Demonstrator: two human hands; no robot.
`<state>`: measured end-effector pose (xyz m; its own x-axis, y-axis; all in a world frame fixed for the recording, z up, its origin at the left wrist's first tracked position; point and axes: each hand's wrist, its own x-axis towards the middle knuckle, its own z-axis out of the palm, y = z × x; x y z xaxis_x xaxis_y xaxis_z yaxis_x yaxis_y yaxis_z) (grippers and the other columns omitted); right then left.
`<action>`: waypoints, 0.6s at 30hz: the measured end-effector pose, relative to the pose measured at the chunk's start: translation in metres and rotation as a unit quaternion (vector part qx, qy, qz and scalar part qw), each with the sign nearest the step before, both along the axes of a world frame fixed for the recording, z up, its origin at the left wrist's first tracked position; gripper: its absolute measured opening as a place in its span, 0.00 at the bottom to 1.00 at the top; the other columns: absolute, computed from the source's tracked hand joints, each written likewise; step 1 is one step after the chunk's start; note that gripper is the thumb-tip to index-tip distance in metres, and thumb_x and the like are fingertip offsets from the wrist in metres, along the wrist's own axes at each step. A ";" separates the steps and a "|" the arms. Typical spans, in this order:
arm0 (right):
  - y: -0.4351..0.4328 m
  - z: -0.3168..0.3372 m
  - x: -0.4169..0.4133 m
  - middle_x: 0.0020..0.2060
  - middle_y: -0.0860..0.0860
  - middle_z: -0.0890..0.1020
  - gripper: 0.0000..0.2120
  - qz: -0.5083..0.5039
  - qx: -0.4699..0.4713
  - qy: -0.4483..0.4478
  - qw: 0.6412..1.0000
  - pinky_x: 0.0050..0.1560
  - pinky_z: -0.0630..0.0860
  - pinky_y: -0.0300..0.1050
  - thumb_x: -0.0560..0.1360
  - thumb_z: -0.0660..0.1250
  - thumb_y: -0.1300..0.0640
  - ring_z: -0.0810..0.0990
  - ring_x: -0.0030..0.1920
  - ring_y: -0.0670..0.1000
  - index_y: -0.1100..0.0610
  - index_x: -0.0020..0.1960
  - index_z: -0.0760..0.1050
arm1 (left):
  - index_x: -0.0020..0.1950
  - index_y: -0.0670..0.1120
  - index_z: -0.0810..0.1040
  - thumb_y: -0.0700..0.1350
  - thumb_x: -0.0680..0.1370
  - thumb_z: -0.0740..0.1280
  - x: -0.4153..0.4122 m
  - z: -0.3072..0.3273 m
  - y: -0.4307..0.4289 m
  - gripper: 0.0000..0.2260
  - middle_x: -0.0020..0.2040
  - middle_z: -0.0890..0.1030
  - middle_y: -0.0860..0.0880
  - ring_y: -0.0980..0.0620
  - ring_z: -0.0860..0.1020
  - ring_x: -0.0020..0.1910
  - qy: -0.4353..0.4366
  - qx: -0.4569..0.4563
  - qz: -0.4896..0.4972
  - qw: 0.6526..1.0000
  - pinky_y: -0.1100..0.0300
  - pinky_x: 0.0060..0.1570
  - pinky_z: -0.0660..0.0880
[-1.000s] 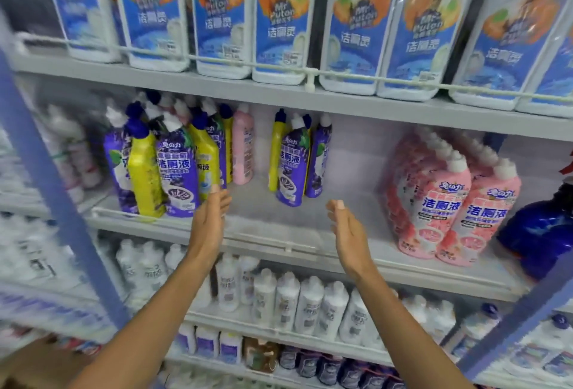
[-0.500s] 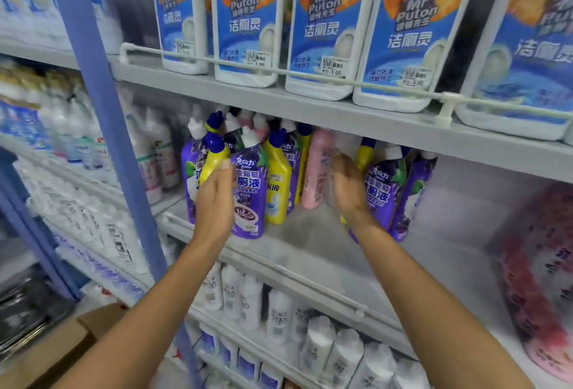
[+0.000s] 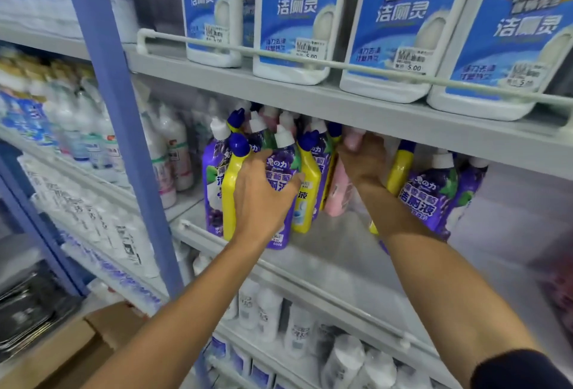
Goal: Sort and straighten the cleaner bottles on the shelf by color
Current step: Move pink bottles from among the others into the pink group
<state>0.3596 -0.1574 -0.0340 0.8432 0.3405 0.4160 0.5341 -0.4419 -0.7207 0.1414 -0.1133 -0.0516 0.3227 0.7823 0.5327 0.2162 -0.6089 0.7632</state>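
A mixed cluster of purple, yellow and pink cleaner bottles stands on the middle shelf (image 3: 335,252). My left hand (image 3: 263,199) wraps the front purple bottle (image 3: 283,168), which has a white cap, beside a yellow bottle (image 3: 230,193) with a blue cap. My right hand (image 3: 362,160) grips the neck of a pink bottle (image 3: 338,193) deeper in the row. Another yellow bottle (image 3: 307,199) stands between my hands. To the right stand a yellow bottle (image 3: 400,168) and a purple one (image 3: 428,196).
Large white and blue bottles (image 3: 297,16) fill the shelf above behind a rail (image 3: 341,64). A blue upright post (image 3: 124,140) stands at the left. White bottles (image 3: 269,314) line the lower shelves. A cardboard box (image 3: 71,348) sits on the floor at lower left.
Both hands have reached from in front of the shelf into the bottle cluster. My left hand closed around the front purple bottle and my right hand took the pink bottle's neck. The view moved closer.
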 end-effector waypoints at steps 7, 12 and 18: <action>-0.039 0.000 -0.007 0.52 0.63 0.82 0.17 0.031 -0.041 -0.069 0.996 0.51 0.73 0.48 0.72 0.76 0.51 0.81 0.53 0.62 0.63 0.52 0.80 | 0.73 0.47 0.70 0.55 0.68 0.80 0.018 -0.005 -0.002 0.37 0.69 0.71 0.44 0.42 0.71 0.63 0.117 0.068 0.083 0.987 0.50 0.50 0.75; -0.113 -0.006 -0.030 0.41 0.55 0.82 0.14 0.061 0.013 -0.029 0.998 0.43 0.76 0.47 0.70 0.76 0.49 0.81 0.41 0.56 0.57 0.45 0.75 | 0.72 0.47 0.71 0.51 0.68 0.80 0.023 -0.009 0.003 0.34 0.68 0.69 0.42 0.41 0.69 0.63 0.104 0.069 0.092 0.988 0.52 0.49 0.72; -0.183 0.001 -0.048 0.42 0.49 0.82 0.10 0.049 -0.036 -0.017 0.998 0.43 0.76 0.38 0.71 0.77 0.53 0.81 0.41 0.50 0.50 0.46 0.76 | 0.66 0.43 0.76 0.48 0.65 0.81 0.043 -0.019 -0.005 0.31 0.62 0.72 0.41 0.37 0.74 0.58 0.034 0.084 0.004 0.996 0.45 0.56 0.76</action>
<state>0.3120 -0.3401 -0.0332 0.7900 0.4509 0.4154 0.6010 -0.4357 -0.6701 0.1843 -0.1183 -0.0704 0.3561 0.6867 0.6337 0.2698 -0.7249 0.6338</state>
